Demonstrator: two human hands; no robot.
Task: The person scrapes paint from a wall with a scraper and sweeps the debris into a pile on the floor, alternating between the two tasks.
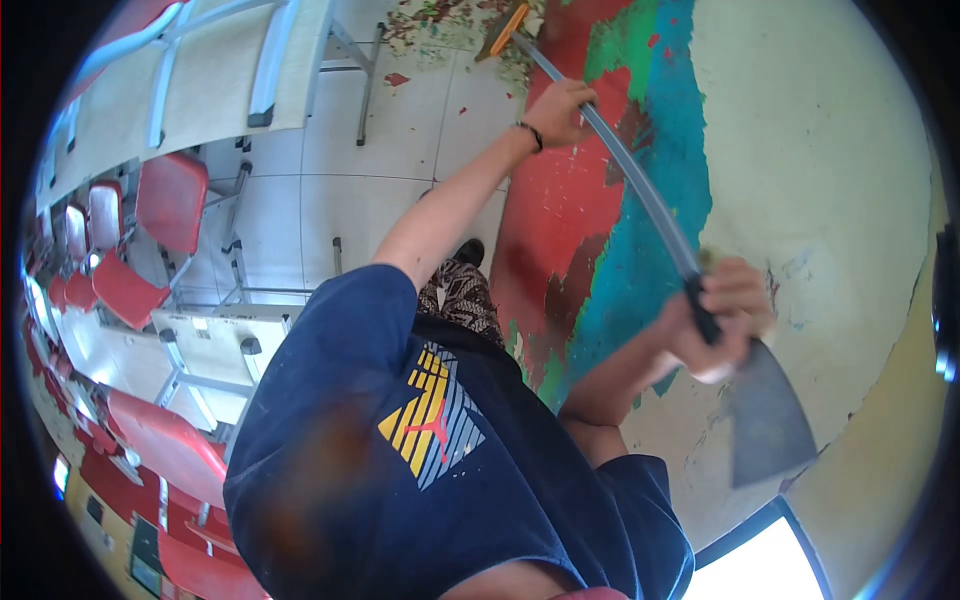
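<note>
My left hand point(560, 114), with a dark bracelet at the wrist, is closed round the grey pole of a long-handled scraper point(645, 185). My right hand point(715, 325), slightly blurred, grips the black part near the pole's other end. A wide grey blade point(770, 420) sticks out beyond that hand, in line with the pole; my fingers hide the join. At the far end of the pole is an orange crosspiece point(505, 30), low by the floor. Beside the pole, the wall point(800, 150) shows patches of peeling red paint point(560, 190), teal paint point(665, 200) and pale coating.
Paint flakes point(420, 30) litter the tiled floor point(400, 130) along the wall. To my left are red chairs point(172, 203) and pale tables point(215, 85) with metal legs, some turned on their sides. A bright opening point(765, 560) shows at the lower right.
</note>
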